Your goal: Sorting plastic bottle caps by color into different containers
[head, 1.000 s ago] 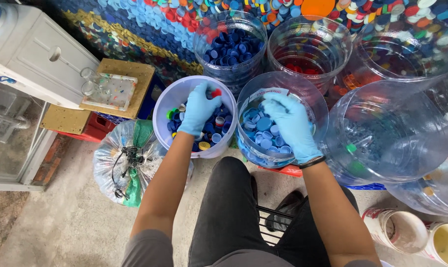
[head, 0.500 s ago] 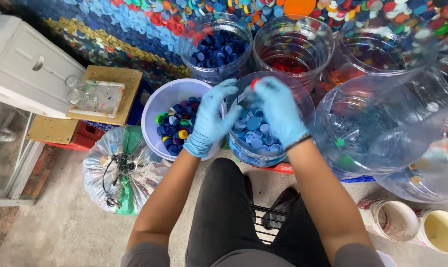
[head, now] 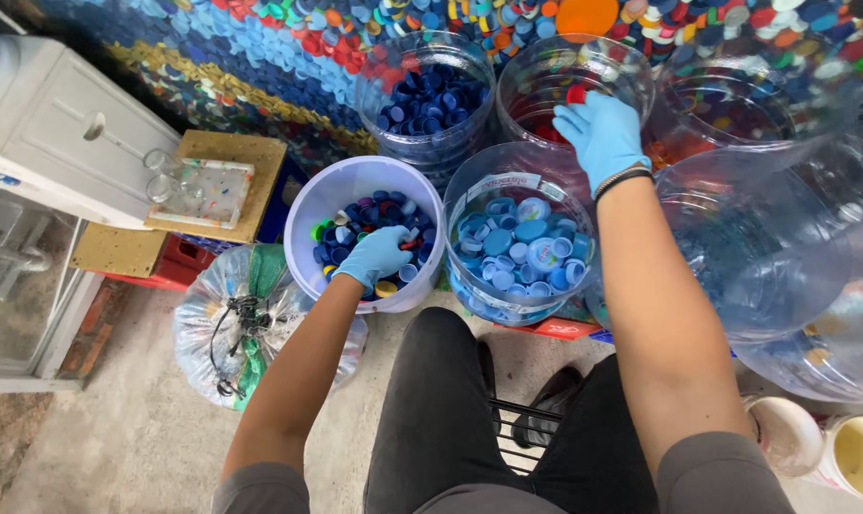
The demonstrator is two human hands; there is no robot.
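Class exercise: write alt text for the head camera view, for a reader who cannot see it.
A seated person in blue gloves sorts bottle caps: the left hand digs in a white bucket of mixed caps, the right hand holds a red cap over a clear tub. A tub of light-blue caps sits between.

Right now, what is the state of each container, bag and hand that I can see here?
White bucket: open, mixed caps inside.
Light-blue cap jar: open, partly filled.
Dark-blue cap jar: open, partly filled.
Red cap jar: open.
Plastic bag: tied shut.
Left hand: gloved, in bucket.
Right hand: gloved, over red cap jar.
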